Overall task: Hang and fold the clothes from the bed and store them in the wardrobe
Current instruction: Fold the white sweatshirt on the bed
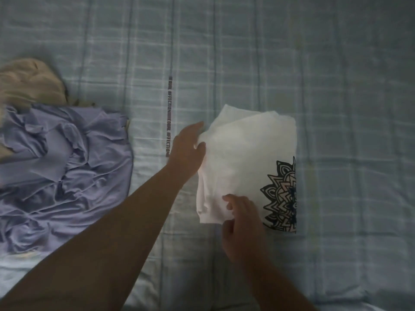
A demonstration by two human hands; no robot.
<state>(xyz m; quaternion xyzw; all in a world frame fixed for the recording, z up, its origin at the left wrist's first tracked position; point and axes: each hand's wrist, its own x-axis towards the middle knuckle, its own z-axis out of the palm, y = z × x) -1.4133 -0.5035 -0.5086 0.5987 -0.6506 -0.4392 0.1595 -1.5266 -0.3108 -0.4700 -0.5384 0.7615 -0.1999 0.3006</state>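
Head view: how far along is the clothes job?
Done: the white shirt is folded nearly compact. In hand: left hand and right hand grip its edge. Left: crumpled purple garment and beige garment on the bed; storing too.

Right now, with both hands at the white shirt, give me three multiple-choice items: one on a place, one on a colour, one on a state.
1. Where does the lilac garment lie from the white shirt?
A. left of it
B. right of it
C. on top of it
2. What colour are the lines of the shirt's mandala print?
A. red
B. black
C. green
3. How does the lilac garment lie?
A. neatly folded
B. on a hanger
C. crumpled
Answers: 1 A, it lies leftward, beyond the lettered strap; 2 B, black lines on white cloth; 3 C, its cloth is bunched in creases.
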